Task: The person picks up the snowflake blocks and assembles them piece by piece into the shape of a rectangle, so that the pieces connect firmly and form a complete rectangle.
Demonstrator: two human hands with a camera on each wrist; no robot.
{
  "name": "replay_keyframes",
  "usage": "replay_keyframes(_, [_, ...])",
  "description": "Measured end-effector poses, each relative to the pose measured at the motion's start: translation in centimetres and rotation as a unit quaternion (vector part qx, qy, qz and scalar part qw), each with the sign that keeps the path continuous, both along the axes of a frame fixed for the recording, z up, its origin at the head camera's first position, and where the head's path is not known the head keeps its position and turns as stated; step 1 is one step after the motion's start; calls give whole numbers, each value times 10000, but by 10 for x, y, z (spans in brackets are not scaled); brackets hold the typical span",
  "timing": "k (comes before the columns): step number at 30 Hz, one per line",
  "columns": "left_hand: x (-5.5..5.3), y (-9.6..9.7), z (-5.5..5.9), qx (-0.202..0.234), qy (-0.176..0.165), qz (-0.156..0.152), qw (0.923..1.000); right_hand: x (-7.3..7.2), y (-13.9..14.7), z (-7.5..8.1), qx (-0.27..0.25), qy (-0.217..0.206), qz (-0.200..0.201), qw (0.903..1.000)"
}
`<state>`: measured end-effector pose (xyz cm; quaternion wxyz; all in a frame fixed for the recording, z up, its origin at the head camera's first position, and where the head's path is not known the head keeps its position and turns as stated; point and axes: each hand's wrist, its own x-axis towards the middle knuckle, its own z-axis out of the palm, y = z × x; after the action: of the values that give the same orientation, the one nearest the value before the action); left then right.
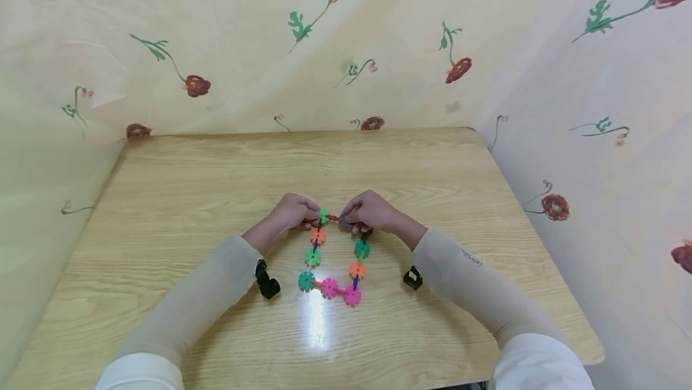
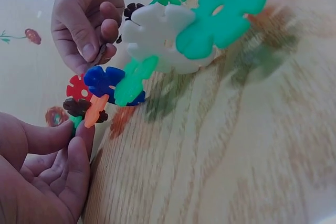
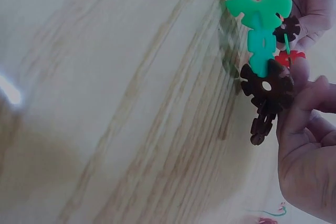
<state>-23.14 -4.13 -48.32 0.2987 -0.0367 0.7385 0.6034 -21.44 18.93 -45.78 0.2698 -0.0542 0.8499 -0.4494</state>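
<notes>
A chain of notched plastic flower discs in several colours, such as a pink disc (image 1: 329, 288) and an orange disc (image 1: 357, 270), forms a rough four-sided outline on the table. At its far left corner, my left hand (image 1: 292, 213) pinches a green disc (image 1: 322, 216) between thumb and fingers. A red disc (image 2: 79, 87) stands out from that corner toward the right. Beside it, my right hand (image 1: 373, 211) pinches a dark disc (image 1: 343, 220). Below the right fingers, a dark brown disc (image 3: 266, 85) joins the chain's right side. Whether the red and dark discs interlock, I cannot tell.
The wooden table (image 1: 216, 161) runs back to a flower-printed cloth (image 1: 243, 47), which also hangs at both sides. Black wrist cameras hang under the sleeves, one by the left forearm (image 1: 267, 285) and one by the right. Glare lies near the chain's front edge.
</notes>
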Motion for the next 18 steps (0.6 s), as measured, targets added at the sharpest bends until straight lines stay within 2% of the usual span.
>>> replay_keyframes(7, [1,-2,0,79,-42,100,9999,-3,0,-2,-55,36,140,9999])
replay_keyframes(18, [-1,0,-3,93,-64,173,9998,-2,2,-1,-85,23,143,9999])
